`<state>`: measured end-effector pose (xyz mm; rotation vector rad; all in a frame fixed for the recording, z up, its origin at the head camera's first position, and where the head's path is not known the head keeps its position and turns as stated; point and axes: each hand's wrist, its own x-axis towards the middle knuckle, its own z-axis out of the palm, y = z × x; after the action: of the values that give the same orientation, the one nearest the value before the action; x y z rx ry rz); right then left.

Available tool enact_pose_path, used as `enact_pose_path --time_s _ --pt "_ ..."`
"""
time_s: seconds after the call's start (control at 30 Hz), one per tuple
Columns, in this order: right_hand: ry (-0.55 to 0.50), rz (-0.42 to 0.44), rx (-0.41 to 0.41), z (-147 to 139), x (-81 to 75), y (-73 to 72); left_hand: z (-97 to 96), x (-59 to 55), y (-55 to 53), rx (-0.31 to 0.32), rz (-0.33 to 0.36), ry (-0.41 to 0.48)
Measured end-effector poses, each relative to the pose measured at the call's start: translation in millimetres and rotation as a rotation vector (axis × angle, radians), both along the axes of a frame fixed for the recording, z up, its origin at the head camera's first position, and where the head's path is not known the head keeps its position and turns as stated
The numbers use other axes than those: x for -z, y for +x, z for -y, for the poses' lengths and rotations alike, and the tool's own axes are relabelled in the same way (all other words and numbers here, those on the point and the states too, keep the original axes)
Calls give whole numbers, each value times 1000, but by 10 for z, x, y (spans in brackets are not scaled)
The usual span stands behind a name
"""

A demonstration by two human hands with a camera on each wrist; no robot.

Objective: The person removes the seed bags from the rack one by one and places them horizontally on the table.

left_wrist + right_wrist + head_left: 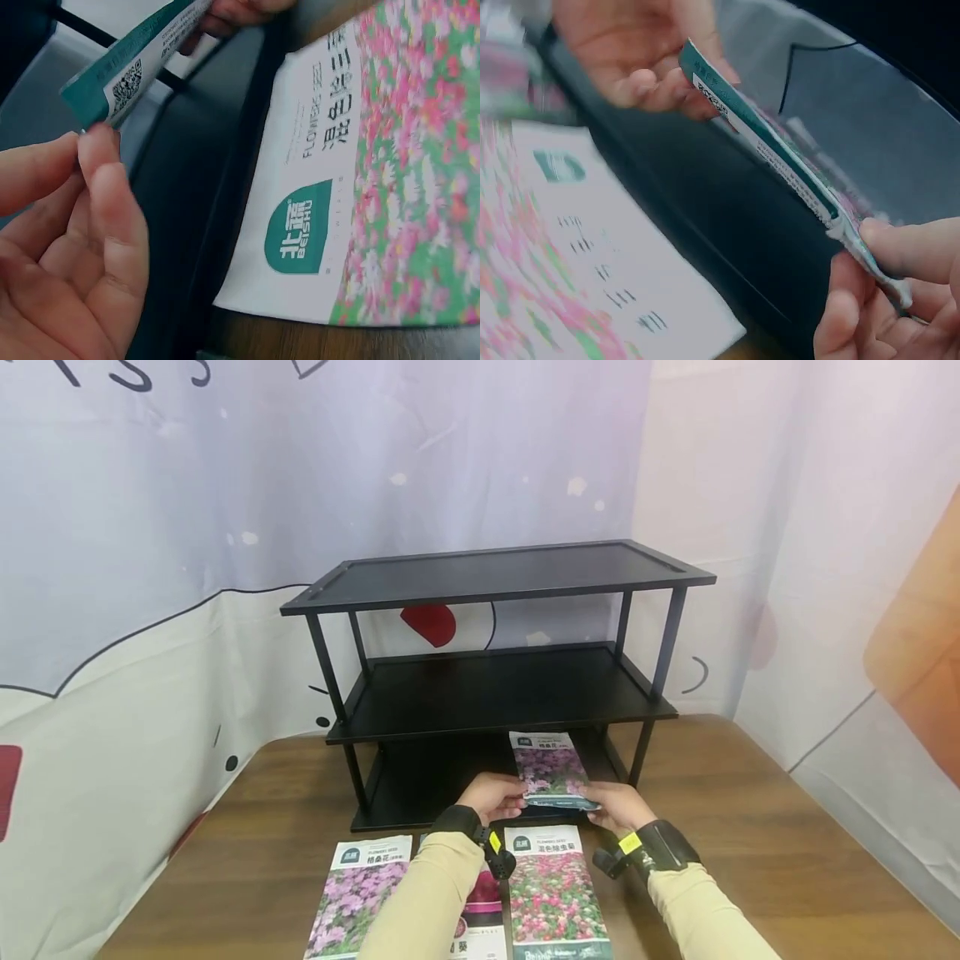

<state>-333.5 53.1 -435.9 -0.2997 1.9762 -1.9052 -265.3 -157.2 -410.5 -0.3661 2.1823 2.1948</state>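
Note:
A seed packet with purple flowers (552, 768) is held up at the front of the rack's bottom shelf, its top end reaching under the middle shelf. My left hand (495, 797) pinches its lower left corner between thumb and fingers. At the opposite lower corner, my right hand (619, 807) pinches the packet too. In the left wrist view, the teal bottom edge of the packet (94, 94) sits between the left fingertips. The right wrist view shows a crumpled corner of the packet (855, 244) between the right thumb and fingers.
A black three-tier rack (495, 693) stands on the wooden table (750, 827). In front of it lie a pink-flower seed packet (555, 893), a purple-flower packet (363, 893) and a magenta packet (483, 910) partly covered by the left arm. A printed curtain (480, 460) hangs behind.

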Motion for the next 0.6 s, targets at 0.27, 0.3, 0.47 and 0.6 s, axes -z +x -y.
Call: enact_pose_path --time_s 0.27,0.3,0.47,0.6 --pt "-112 52 -45 -33 -65 170 110 -57 185 77 -10 -40" --pt "-107 46 -52 -41 -87 191 116 -62 205 84 -15 -47" --pt "-98 12 -118 -111 -187 293 129 -105 320 108 -32 -54" --pt "-72 -12 -173 -191 -244 396 126 -141 434 141 -42 -43"
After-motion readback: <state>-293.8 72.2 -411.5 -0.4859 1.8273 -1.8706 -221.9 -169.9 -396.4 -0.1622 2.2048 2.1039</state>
